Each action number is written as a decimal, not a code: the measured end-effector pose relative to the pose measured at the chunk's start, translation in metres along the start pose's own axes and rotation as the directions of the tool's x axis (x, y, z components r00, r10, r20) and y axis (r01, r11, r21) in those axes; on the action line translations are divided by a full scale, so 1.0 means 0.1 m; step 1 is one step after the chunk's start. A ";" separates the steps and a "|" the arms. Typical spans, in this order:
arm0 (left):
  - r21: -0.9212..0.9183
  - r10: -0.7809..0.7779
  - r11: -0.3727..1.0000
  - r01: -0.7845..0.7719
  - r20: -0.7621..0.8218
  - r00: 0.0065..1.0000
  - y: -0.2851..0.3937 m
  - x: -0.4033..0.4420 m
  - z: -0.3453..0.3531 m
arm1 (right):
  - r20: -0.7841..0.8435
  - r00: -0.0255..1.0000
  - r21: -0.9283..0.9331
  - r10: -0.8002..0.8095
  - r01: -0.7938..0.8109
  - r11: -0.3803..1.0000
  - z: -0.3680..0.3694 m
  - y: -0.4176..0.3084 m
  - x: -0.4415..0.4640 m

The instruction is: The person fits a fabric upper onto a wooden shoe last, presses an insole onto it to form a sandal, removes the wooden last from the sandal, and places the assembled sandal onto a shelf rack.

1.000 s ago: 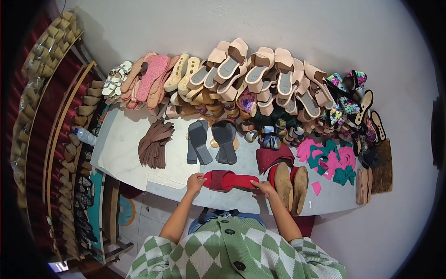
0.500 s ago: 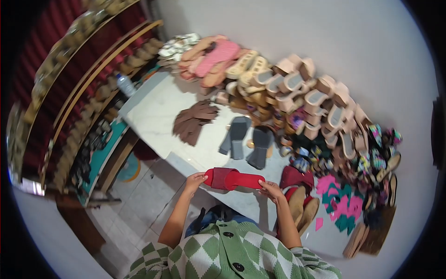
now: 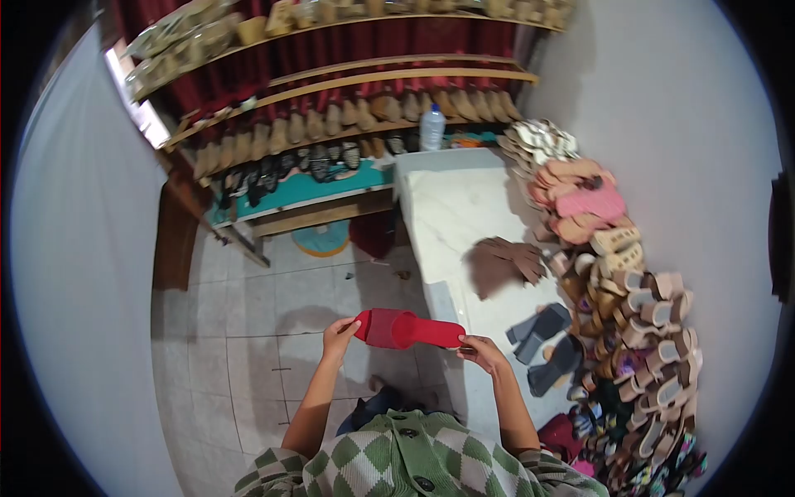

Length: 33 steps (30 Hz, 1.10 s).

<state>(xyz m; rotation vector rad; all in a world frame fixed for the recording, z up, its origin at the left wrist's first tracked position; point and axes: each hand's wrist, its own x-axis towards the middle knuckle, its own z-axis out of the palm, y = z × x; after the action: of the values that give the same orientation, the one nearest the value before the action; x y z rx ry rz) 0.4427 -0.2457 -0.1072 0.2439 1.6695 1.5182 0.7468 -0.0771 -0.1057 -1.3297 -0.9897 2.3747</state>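
Note:
A red slide sandal (image 3: pixel 437 332) with a darker red strap is stretched level between my two hands, above the floor and the table's near left edge. Its toe end is pinched by my left hand (image 3: pixel 338 337), thumb on top. My right hand (image 3: pixel 486 354) grips the heel end between thumb and fingers. Right of the sandal, on the white table (image 3: pixel 443 207), lie a pair of dark grey sandals (image 3: pixel 553 364) and a fanned pile of brown strips (image 3: pixel 512 263).
Heaps of sandals (image 3: pixel 662 356) line the table's right side along the wall. A shelf rack (image 3: pixel 356 83) holding shoe lasts stands at the back, with a teal bench (image 3: pixel 323 189) below. A water bottle (image 3: pixel 431 128) stands at the table's far end. Tiled floor (image 3: pixel 257 315) lies to the left.
My view has swung left toward the shelf rack, so the table and sandal heaps now appear farther right. The red sandal stays held in both hands and is now partly over the floor.

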 end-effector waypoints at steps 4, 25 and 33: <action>-0.005 0.093 0.996 -0.095 -0.139 0.986 0.12 0.13 -0.41 | 0.084 0.995 -0.104 0.052 -0.043 0.994 0.54 -0.27 0.39; 0.086 0.515 0.856 -0.510 -0.049 0.856 2.64 2.93 -0.95 | 0.187 0.960 -0.199 -0.209 0.246 0.949 2.54 -2.54 2.16; 0.200 0.583 0.782 -0.590 0.102 0.806 3.88 3.88 -0.68 | 0.186 0.919 -0.184 -0.347 0.380 0.907 3.01 -3.53 2.58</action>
<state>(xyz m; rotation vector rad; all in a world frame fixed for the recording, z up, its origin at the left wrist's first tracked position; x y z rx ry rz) 0.0057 0.0494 0.0593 0.9909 1.8330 1.7438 0.3166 0.1823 0.0659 -0.9319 -1.4364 2.1471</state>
